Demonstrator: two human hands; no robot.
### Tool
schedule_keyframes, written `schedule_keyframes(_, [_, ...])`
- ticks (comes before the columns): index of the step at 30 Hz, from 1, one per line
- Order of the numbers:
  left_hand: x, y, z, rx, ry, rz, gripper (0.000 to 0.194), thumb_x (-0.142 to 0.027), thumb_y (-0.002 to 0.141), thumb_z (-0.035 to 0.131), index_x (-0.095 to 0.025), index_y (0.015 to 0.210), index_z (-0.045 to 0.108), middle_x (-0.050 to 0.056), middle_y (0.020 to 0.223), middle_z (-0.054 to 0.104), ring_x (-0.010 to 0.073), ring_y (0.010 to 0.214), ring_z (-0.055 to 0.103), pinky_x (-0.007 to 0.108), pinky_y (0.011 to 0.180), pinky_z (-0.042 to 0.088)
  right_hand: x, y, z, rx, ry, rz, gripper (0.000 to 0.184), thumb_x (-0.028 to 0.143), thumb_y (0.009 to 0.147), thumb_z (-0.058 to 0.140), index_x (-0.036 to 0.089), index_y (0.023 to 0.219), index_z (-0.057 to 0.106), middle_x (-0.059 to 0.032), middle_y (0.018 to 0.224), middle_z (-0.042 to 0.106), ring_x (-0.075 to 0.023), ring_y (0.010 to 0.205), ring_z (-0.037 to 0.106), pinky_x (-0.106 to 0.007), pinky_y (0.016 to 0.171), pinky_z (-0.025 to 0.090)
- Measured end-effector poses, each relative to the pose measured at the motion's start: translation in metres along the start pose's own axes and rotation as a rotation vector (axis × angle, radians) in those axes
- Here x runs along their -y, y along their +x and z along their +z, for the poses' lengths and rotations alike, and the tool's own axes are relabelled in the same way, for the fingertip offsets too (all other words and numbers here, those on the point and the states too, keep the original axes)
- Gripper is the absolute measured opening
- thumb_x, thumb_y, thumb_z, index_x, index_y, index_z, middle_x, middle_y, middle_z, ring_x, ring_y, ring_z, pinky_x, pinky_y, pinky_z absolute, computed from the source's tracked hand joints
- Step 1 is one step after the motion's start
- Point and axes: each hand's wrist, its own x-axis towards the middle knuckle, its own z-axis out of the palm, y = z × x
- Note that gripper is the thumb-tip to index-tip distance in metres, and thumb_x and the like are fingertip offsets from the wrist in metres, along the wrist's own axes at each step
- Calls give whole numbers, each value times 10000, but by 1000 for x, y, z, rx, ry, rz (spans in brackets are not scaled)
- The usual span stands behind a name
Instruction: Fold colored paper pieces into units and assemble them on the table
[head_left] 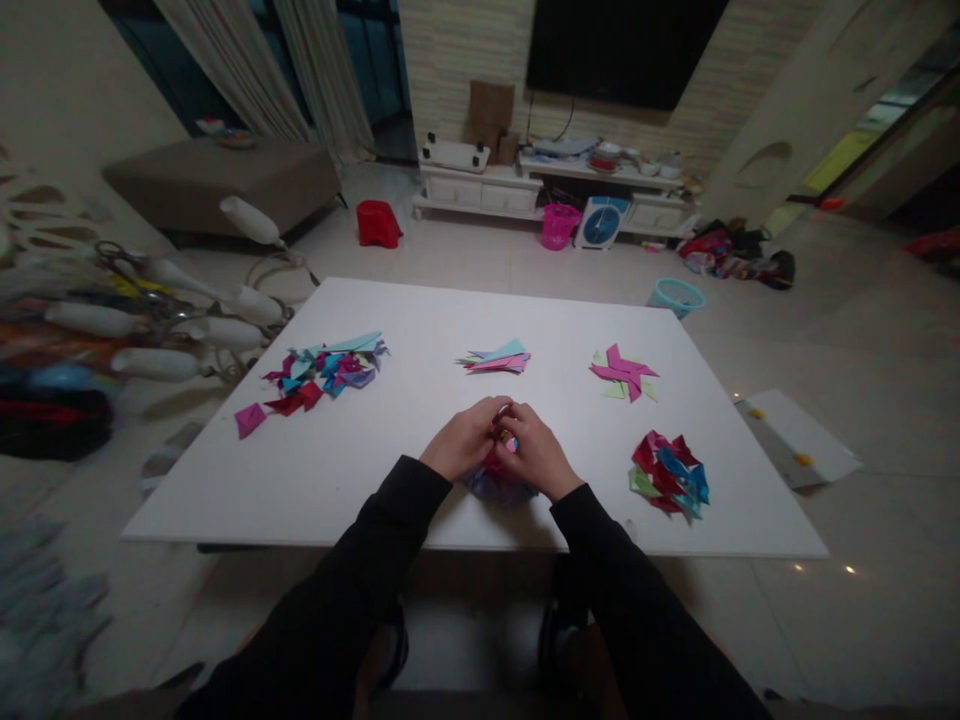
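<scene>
My left hand and my right hand meet near the front middle of the white table, fingers curled together round a folded paper piece in pink and purple. Most of that piece is hidden under my hands. A loose heap of coloured folded papers lies at the left. A small stack of flat coloured papers sits straight ahead. Pink and green crossed paper strips lie at the right rear. A cluster of joined red, blue and green paper units rests to the right of my right hand.
A single pink paper piece lies near the table's left edge. White rods and scissors on a rack stand left of the table. On the floor are a teal basket, a red stool, a pink bin and a white board.
</scene>
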Motion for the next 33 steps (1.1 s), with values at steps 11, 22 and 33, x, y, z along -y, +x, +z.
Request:
schedule_keyframes(11, [5, -2, 4, -41, 59, 78, 613, 8, 770, 507, -230, 1335, 486, 83, 1252, 607, 186, 1031, 633, 318, 881, 537, -4, 0, 7, -35, -24, 25, 145, 63, 809, 586, 187, 883, 603, -98, 1055, 604, -246, 1009, 516, -385, 877, 474])
schedule_keyframes(22, [-2, 0, -3, -131, 115, 104, 510, -4, 755, 562, -197, 1226, 530, 45, 1033, 605, 168, 903, 605, 319, 830, 534, -3, -2, -1, -94, -72, 79, 109, 95, 815, 606, 201, 800, 584, -66, 953, 586, -228, 955, 515, -364, 843, 463])
schedule_keyframes(33, [-1, -2, -7, -117, 328, 55, 93, -102, 785, 668, -183, 831, 681, 70, 975, 585, 232, 977, 536, 399, 880, 483, -1, -1, -3, -124, -173, 86, 75, 148, 842, 633, 208, 814, 599, -56, 953, 588, -226, 932, 516, -351, 804, 431])
